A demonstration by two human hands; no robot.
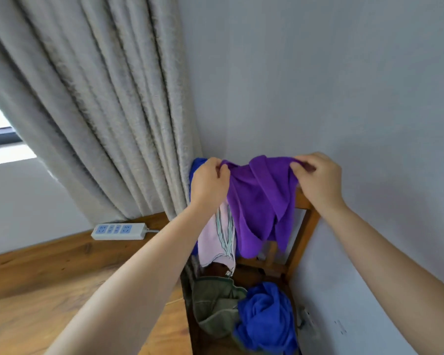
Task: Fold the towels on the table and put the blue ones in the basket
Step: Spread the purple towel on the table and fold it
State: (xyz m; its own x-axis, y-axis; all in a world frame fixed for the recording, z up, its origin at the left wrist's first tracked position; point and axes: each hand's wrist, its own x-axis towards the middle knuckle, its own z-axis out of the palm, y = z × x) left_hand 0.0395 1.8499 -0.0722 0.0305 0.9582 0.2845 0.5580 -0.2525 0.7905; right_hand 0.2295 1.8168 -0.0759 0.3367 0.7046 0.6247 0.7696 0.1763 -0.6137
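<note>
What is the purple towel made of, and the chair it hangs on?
The purple towel looks like soft, fuzzy microfibre or terry cloth: matte, with limp folds. The chair seems to be varnished wood: orange-brown with a slight shine.

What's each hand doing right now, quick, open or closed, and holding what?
Left hand: closed, its grip pinching one top corner of the purple towel.
Right hand: closed, its grip pinching the other top corner of the same towel.
</note>
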